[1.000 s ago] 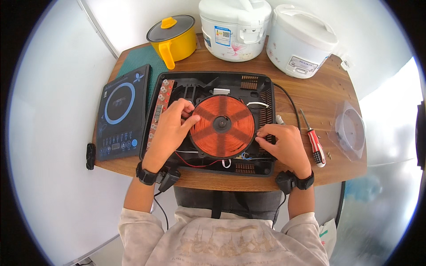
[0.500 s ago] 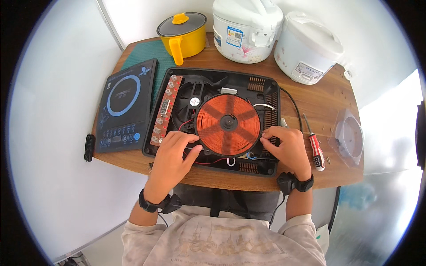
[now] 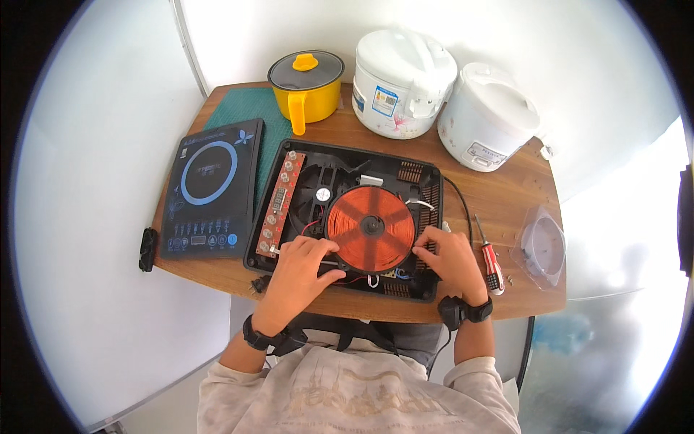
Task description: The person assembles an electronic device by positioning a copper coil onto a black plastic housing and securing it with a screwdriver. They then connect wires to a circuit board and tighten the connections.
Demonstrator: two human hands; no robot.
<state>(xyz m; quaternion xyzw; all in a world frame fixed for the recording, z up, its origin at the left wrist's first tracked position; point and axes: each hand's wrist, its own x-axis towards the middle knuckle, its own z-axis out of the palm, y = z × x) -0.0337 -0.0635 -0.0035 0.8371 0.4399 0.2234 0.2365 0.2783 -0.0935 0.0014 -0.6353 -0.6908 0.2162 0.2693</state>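
Note:
The round copper coil lies in the opened black housing of an induction cooker. My left hand is at the coil's lower left rim, its index finger and thumb bent round that edge with a gap between them. At the opposite rim my right hand pinches the coil's right edge between thumb and fingers. The fingertips' undersides are hidden. Left of the coil are a black fan and a red strip circuit board. Thin red and white wires run beneath the coil.
A dark glass cooktop panel lies at the left, partly on a green mat. A yellow pot and two white rice cookers stand behind. A screwdriver, small screws and a clear plastic dish lie at the right.
The whole view has shifted, so the table appears lower and slightly smaller. My left thumb and index finger are farther apart at the coil's rim. The coil stays in about the same place in the housing.

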